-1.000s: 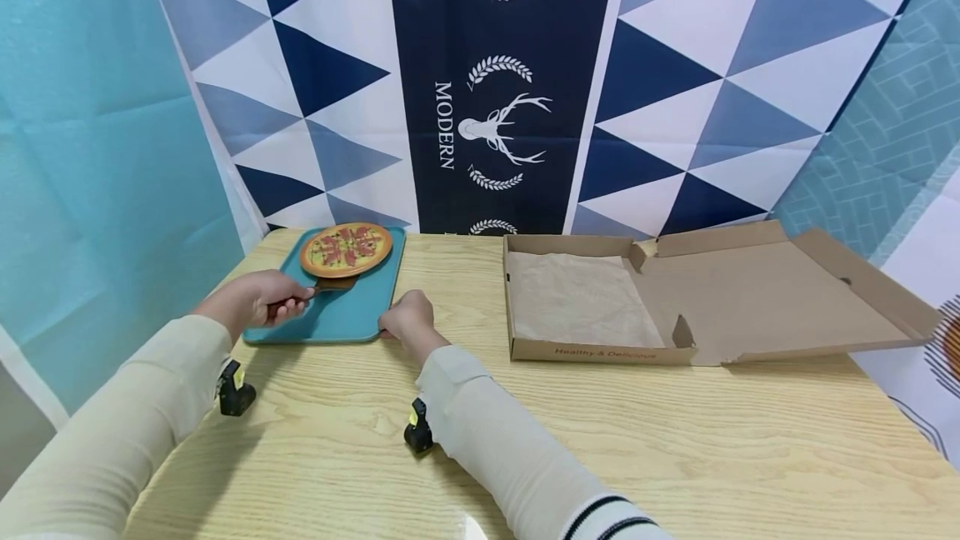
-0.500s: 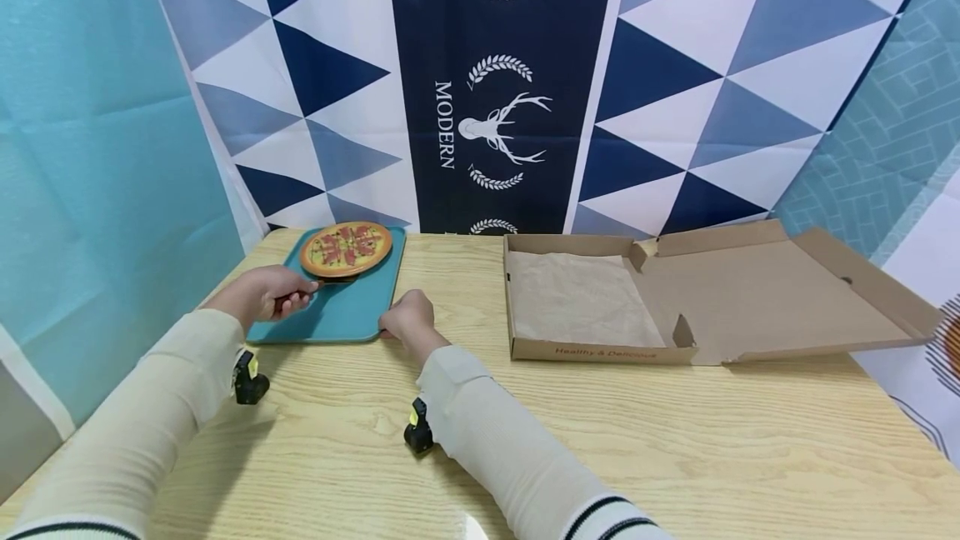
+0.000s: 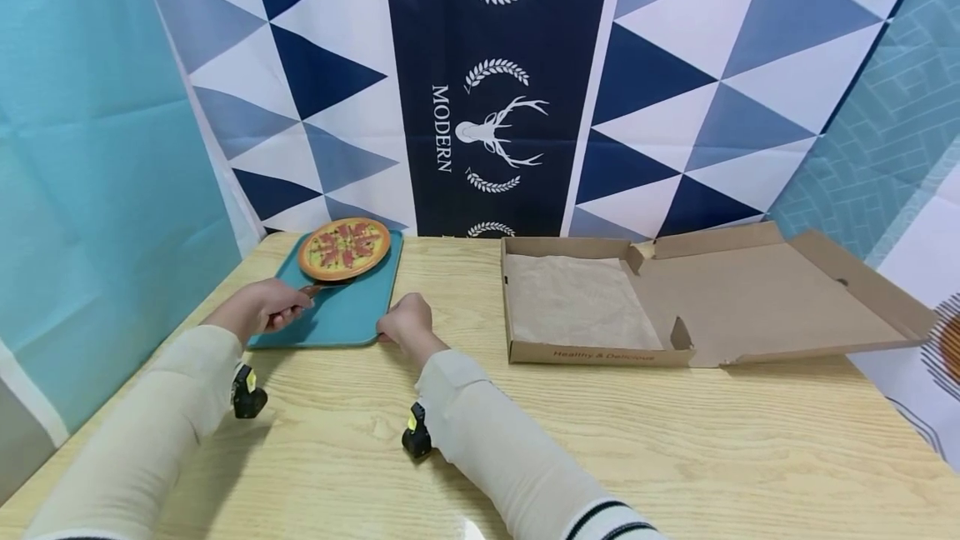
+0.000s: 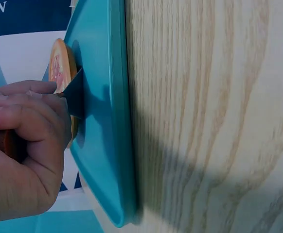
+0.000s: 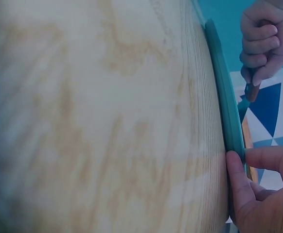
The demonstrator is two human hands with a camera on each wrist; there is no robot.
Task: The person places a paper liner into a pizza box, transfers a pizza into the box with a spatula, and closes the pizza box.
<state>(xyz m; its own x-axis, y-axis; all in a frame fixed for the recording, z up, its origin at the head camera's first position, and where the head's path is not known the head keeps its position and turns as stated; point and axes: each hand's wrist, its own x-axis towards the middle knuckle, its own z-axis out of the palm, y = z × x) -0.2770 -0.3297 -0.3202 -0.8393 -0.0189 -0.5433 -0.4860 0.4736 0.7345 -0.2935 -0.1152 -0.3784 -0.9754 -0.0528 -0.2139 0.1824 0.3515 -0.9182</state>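
Observation:
A round pizza (image 3: 345, 248) with red and yellow topping lies on a teal tray (image 3: 337, 323) at the back left, its near edge raised slightly off the surface. My left hand (image 3: 272, 307) grips the wooden handle of a pizza server (image 4: 75, 94), whose flat blade reaches under that near edge. How far in the blade goes is hidden by the pizza. At the tray's near right corner, my right hand (image 3: 407, 322) pinches the rim; the right wrist view shows the thumb and finger (image 5: 238, 177) on either side of it.
To the right lies an open cardboard pizza box (image 3: 600, 353), lined with brown paper (image 3: 581, 298), its lid (image 3: 772, 298) folded out rightward. All stands on a pale wooden table (image 3: 600, 432). A patterned cloth (image 3: 487, 90) hangs close behind, and a turquoise curtain (image 3: 97, 148) borders the left.
My left hand has moved a little forward and right, sliding the server's blade further under the pizza. The pizza's near edge now looks slightly more tilted. My right hand keeps its hold on the tray.

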